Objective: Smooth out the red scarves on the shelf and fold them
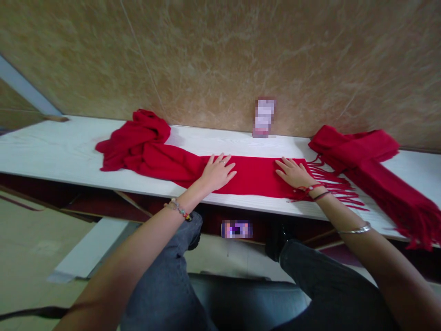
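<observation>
A red fringed scarf (253, 175) lies along a white shelf-like tabletop (69, 142), its right part spread flat and its left part bunched in a loose heap. My left hand (217, 172) rests palm down on the flat middle stretch, fingers spread. Near the fringed end, my right hand (294, 174) also lies flat on the cloth with its fingers apart. Right of that fringe, a second red scarf (372, 170) is folded across itself, and its own fringe hangs over the front edge.
A marbled tan wall (220, 59) rises directly behind the tabletop. A small blurred-out item (264, 117) stands against it. Below the front edge are my knees, another blurred item (236, 229), a dark seat (248, 301) and a white board (93, 248) at the left.
</observation>
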Demonstrator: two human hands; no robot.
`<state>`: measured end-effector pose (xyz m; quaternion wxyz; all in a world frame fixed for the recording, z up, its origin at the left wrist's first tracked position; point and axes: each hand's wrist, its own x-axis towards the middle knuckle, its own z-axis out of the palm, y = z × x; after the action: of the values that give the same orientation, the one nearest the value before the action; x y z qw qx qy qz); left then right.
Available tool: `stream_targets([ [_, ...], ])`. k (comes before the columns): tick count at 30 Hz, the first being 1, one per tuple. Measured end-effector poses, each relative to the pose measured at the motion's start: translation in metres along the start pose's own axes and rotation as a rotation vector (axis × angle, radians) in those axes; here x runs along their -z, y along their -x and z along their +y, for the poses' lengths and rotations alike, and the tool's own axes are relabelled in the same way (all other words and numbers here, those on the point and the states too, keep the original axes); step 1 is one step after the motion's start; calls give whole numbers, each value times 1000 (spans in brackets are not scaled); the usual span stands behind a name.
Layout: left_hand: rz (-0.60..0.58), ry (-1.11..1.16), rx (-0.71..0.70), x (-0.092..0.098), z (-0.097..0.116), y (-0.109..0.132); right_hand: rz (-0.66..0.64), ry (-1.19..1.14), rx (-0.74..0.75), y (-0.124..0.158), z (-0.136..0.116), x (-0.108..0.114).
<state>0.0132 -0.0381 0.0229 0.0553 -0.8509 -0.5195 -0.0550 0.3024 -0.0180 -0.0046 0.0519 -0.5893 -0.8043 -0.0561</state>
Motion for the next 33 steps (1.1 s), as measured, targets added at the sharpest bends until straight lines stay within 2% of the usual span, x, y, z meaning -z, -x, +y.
stream_targets([
  [2,1,9,53,8,-26,3,35,-3,40,-3,-10,8],
  [6,-14,48,-23,11,-82,15,82,-100,236,-12,-49,21],
  [8,-57,51,-61,10,-101,22,54,-123,360,-14,-69,19],
  [10,-103,23,-78,9,-112,26,3,-132,423,-16,-83,14],
  [13,-151,-62,-112,14,-123,25,-41,-145,437,-16,-88,4],
  [16,-167,-153,-146,31,-129,23,-33,-169,425,-14,-85,0],
  [20,-81,-302,-38,57,-128,32,-22,-187,400,-14,-83,2],
  [22,-35,-366,-3,60,-123,43,-18,-188,391,-13,-84,2],
  [23,-73,-374,1,58,-121,50,-17,-188,389,-13,-85,3],
  [26,-315,-370,-39,45,-119,68,-18,-192,390,-13,-85,3],
  [28,-396,-402,-65,42,-123,75,-23,-195,390,-13,-85,2],
  [31,-344,-543,-45,56,-132,77,-26,-198,387,-14,-84,2],
  [33,-205,-608,25,70,-133,74,-22,-201,390,-14,-84,2],
])
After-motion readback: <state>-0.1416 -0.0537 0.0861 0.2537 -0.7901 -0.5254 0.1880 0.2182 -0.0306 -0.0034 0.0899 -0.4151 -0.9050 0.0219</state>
